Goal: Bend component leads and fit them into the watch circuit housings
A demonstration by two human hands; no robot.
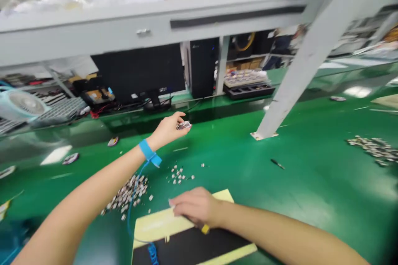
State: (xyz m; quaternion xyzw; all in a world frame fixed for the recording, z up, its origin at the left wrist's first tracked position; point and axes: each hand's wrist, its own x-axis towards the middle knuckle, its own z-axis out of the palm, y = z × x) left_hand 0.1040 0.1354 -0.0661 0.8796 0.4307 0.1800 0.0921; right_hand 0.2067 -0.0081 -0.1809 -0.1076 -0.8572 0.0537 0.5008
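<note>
The left hand is raised over the green tabletop, fingers curled together, with a small shiny part pinched at the fingertips. The part is held up clear of the surface, apparently for handling or inspection. The right hand is laid flat, fingers together, on a yellow card near the front edge of the tabletop. The card seems to be steadied by this hand, but whether anything is gripped beneath the palm cannot be told. A black mat is set under the card, and a small yellow piece shows at the heel of the hand.

A heap of small pale parts is placed left of the card, and a thinner scatter lies just beyond it, both probably kept within easy reach. A further heap lies toward the right edge. A blue wrist strap is worn on the left wrist, and its blue cord is led down to the mat, likely as an anti-static ground. A small screwdriver is left apart on the open green surface.
</note>
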